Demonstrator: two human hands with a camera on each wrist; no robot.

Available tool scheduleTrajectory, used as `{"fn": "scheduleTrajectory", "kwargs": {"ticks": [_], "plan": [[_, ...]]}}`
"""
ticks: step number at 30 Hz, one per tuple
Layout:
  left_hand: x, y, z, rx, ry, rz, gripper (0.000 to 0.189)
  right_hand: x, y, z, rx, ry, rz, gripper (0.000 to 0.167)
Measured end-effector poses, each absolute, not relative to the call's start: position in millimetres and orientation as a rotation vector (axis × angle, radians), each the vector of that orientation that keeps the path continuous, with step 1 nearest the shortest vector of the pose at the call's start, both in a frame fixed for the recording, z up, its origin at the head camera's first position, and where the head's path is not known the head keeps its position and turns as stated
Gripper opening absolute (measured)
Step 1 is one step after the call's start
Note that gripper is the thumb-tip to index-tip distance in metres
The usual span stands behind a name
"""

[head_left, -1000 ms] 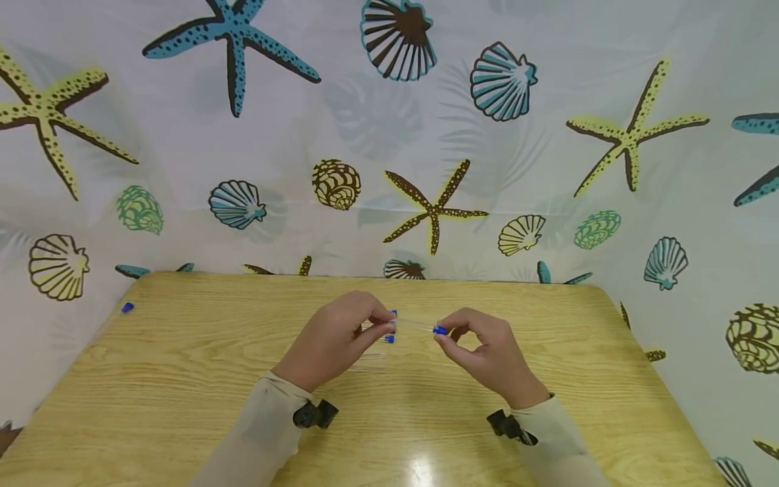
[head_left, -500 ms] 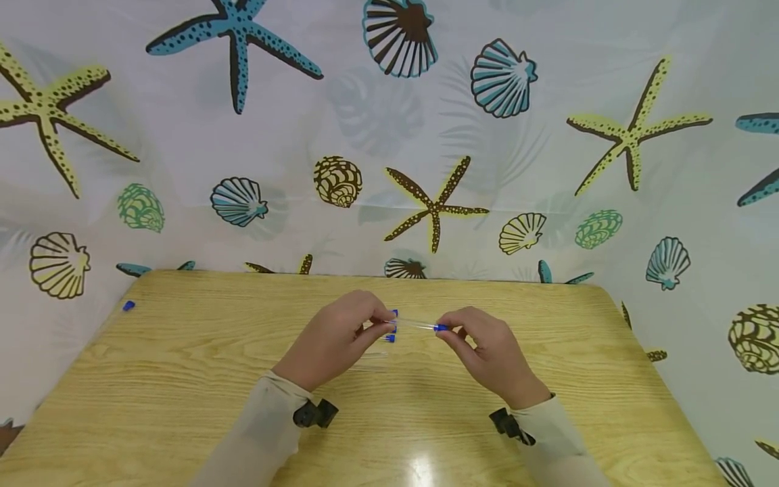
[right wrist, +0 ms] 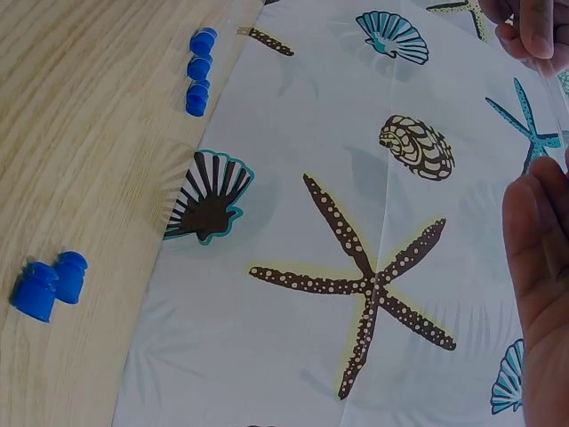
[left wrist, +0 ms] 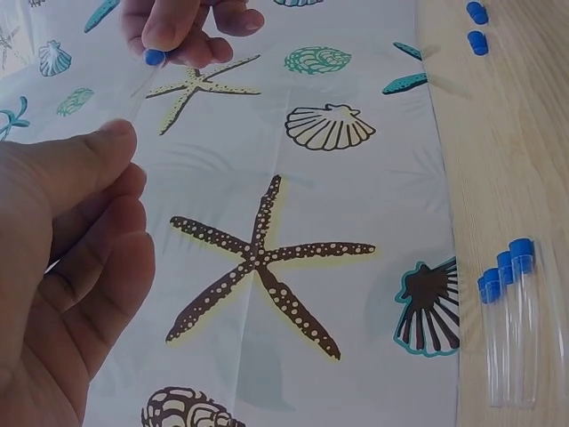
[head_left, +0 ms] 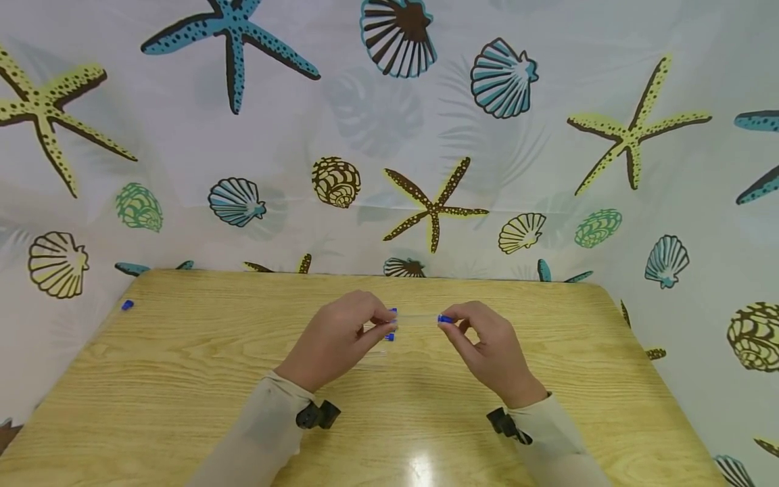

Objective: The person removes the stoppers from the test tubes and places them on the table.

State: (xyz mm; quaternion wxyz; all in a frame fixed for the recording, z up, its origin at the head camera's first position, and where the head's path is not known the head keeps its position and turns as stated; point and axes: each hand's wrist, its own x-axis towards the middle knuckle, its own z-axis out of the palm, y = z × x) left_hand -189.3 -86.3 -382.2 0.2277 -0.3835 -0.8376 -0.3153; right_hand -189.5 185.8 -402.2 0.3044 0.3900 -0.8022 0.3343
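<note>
Between my two hands a thin clear test tube point(head_left: 418, 316) lies almost level above the table. My left hand point(head_left: 336, 337) pinches its left part between thumb and fingers. At the tube's right end, my right hand point(head_left: 487, 352) pinches a blue cap point(head_left: 447, 319), also visible as a small blue cap point(left wrist: 156, 57) in the left wrist view. The cap meets the tube's end; how deep it sits I cannot tell. Capped tubes point(left wrist: 521, 258) lie side by side on the table, partly hidden behind my left hand in the head view.
Loose clear tubes point(head_left: 372, 368) lie just below my left hand. Two loose blue caps point(right wrist: 36, 290) stand on the wooden table point(head_left: 213, 379), and another blue cap point(head_left: 127, 305) lies at its far left edge. A patterned curtain point(head_left: 389, 135) rises behind the table.
My right hand has moved slightly away and to the right with the cap, and the tube's right end has risen in the view. My left hand has stayed nearly still.
</note>
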Motion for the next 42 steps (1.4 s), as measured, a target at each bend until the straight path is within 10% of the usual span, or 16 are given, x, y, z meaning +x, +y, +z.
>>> {"fn": "scheduleTrajectory", "kwargs": {"ticks": [42], "plan": [[-191.2, -86.1, -383.9, -1.061, -2.277, -0.803, 0.012, -190.1, 186.6, -401.7, 1.050, -2.202, 0.866, 0.013]]}}
